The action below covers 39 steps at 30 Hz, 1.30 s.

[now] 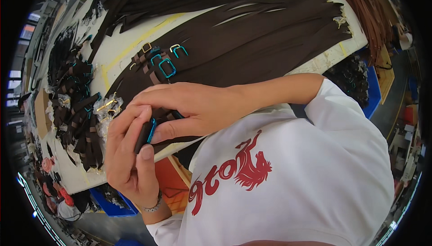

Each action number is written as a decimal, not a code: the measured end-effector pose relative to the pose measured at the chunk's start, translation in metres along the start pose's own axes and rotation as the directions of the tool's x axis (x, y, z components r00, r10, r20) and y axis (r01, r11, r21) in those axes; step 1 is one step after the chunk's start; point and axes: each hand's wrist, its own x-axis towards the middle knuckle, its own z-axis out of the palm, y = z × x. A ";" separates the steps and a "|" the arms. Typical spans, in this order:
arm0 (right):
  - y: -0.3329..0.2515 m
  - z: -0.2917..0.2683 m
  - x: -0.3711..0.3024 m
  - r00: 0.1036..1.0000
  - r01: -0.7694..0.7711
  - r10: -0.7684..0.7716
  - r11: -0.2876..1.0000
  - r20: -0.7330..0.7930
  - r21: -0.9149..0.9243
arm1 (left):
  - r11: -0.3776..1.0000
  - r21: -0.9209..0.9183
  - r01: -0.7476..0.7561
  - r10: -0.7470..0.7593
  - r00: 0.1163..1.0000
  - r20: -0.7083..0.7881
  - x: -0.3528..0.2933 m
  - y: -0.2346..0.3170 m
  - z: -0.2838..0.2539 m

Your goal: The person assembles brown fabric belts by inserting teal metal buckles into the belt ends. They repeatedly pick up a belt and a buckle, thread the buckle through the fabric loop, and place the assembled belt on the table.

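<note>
A short dark strap end (143,137) with a turquoise-edged buckle (152,130) is held between my two hands. My left hand (128,151), a bracelet at its wrist, is closed on the strap, with thumb and fingers either side of it. My right hand (193,104) reaches in from the right, its thumb against the turquoise edge and its fingers bent over the top. The fingers hide much of the piece. Just beyond my hands, several belt buckles, one a turquoise-edged frame (167,68), lie on a spread of long dark brown straps (252,43).
The pale worktable (121,63) carries yellow tape lines. At its left are piles of dark straps with buckles (81,106) and a clear wrap with gold pieces (108,106). Reddish-brown straps (360,12) hang at the far right. Blue bins (372,90) stand beside the table.
</note>
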 end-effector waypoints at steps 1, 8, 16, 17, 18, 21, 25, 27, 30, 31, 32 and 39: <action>-0.014 -0.008 0.015 0.994 -0.102 0.092 0.969 0.054 0.226 | 0.997 0.023 -0.068 0.069 0.997 -0.021 0.012 0.001 -0.009; -0.061 -0.032 0.083 0.963 0.249 -0.268 0.885 0.007 -0.393 | 0.660 -0.712 -0.242 -0.040 0.934 -0.355 0.036 -0.011 -0.042; -0.066 -0.039 0.038 0.894 0.343 -0.397 0.305 0.209 -0.888 | 0.347 -0.923 -0.166 -0.110 0.970 -0.216 0.032 -0.022 -0.034; -0.054 -0.037 0.022 0.918 0.351 -0.319 0.386 0.233 -0.853 | 0.405 -0.901 -0.155 -0.067 0.978 -0.198 0.029 -0.027 -0.031; -0.039 -0.033 0.007 0.935 0.347 -0.238 0.469 0.262 -0.812 | 0.460 -0.876 -0.144 -0.029 0.984 -0.177 0.026 -0.033 -0.028; 0.004 -0.018 -0.023 0.989 0.108 -0.031 0.813 0.143 -0.573 | 0.741 -0.670 -0.035 0.000 0.999 -0.052 0.015 -0.034 -0.019; 0.020 -0.011 -0.025 0.885 -0.440 0.379 0.870 0.270 0.224 | 0.833 -0.489 0.260 -0.233 0.966 0.116 -0.017 -0.041 -0.005; 0.024 -0.014 -0.022 0.693 -0.719 0.472 0.508 0.545 0.474 | 0.880 -0.367 0.301 -0.285 0.954 0.099 -0.025 -0.036 -0.001; 0.020 -0.015 -0.011 0.572 -0.806 0.445 0.461 0.689 0.372 | 0.910 -0.382 0.163 -0.131 0.985 0.108 -0.025 -0.038 0.003; 0.017 -0.013 -0.006 0.525 -0.836 0.460 0.438 0.716 0.331 | 0.877 -0.446 0.178 -0.150 0.984 0.098 -0.025 -0.035 0.003; 0.021 -0.007 -0.002 0.545 -0.805 0.440 0.511 0.714 0.300 | 0.844 -0.503 0.187 -0.166 0.982 0.087 -0.023 -0.034 0.003; 0.028 0.012 0.007 0.884 -0.273 0.149 0.934 0.443 0.230 | 0.503 -0.860 0.090 -0.185 0.983 -0.006 -0.009 -0.042 -0.003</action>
